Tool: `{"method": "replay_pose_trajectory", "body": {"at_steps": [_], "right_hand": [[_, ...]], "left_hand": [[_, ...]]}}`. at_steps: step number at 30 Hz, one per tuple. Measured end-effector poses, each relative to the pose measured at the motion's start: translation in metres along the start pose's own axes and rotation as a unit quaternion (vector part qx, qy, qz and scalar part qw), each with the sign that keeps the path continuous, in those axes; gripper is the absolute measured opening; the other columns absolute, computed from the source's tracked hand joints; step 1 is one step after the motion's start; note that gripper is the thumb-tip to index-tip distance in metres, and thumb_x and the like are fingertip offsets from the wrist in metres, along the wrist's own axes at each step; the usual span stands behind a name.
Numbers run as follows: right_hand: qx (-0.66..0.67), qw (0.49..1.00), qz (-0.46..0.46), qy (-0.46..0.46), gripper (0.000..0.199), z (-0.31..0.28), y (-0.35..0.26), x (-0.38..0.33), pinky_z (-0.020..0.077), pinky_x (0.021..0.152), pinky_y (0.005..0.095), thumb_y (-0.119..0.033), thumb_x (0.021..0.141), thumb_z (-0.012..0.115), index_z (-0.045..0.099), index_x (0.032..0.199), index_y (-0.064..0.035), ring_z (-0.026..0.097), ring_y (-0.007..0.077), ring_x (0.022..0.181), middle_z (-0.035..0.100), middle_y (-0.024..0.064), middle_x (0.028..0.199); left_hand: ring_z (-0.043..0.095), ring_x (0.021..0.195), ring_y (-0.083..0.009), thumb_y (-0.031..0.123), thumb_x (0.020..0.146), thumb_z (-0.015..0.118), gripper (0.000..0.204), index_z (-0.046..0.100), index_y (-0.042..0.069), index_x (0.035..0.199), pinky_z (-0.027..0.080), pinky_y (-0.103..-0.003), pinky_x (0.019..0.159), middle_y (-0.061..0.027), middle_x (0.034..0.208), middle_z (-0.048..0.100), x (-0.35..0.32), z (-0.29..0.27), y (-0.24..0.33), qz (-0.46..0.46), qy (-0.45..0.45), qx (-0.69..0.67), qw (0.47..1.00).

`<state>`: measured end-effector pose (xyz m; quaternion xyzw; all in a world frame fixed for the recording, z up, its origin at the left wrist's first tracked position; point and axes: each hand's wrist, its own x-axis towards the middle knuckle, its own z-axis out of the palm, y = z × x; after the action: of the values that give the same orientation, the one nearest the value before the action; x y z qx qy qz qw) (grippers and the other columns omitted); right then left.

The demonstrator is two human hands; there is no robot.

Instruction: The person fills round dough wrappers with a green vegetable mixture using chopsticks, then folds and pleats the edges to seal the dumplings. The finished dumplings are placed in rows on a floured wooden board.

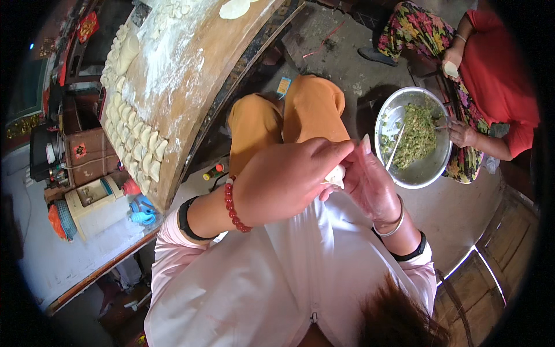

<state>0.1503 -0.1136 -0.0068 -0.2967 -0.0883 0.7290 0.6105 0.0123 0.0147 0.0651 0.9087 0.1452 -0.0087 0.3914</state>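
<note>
Above my lap, my left hand (283, 180), with a red bead bracelet at its wrist, is closed around a pale dumpling (336, 176). My right hand (374, 184), with a metal bangle, presses against the same dumpling from the other side. Only a small part of the dough shows between my fingers; its edge and any filling are hidden. Rows of folded dumplings (139, 144) lie along the left side of a floured wooden board (217, 55). Flat dough wrappers (235, 8) rest at the board's far end.
A metal bowl (403, 183) of green filling (417, 139) stands to my right, with a white stick-like utensil (395, 147) in it. Beside it sits a person in red (500, 75), one hand holding a wrapper (450, 69), the other at the rim. A blue-white table (75, 266) is at left.
</note>
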Motion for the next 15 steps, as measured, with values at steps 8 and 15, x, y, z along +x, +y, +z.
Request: {"method": "replay_pose_trajectory", "body": {"at_steps": [8, 15], "right_hand": [[0.035, 0.992, -0.066, 0.100, 0.057, -0.001, -0.015, 0.006, 0.0408, 0.052, 0.0237, -0.045, 0.106, 0.033, 0.055, 0.119, 0.0059, 0.051, 0.0117, 0.060, 0.064, 0.0099, 0.088], [-0.069, 0.977, -0.145, 0.143, 0.054, 0.008, -0.010, 0.010, 0.0445, 0.065, 0.0235, -0.046, 0.106, 0.033, 0.052, 0.127, 0.0006, 0.053, 0.0098, 0.078, 0.060, 0.0056, 0.094]], "left_hand": [[0.066, 0.101, -0.0313, 0.030, 0.085, 0.074, 0.052, 0.060, -0.004, 0.123, 0.052, -0.038, 0.085, -0.0165, 0.115, 0.066, 0.019, -0.006, -0.020, 0.045, 0.175, 0.030, 0.983], [0.046, 0.127, -0.0423, 0.046, 0.084, 0.072, 0.070, 0.054, -0.005, 0.128, 0.039, -0.050, 0.103, -0.0187, 0.133, 0.054, 0.023, 0.032, -0.022, 0.081, 0.202, 0.034, 0.975]]}}
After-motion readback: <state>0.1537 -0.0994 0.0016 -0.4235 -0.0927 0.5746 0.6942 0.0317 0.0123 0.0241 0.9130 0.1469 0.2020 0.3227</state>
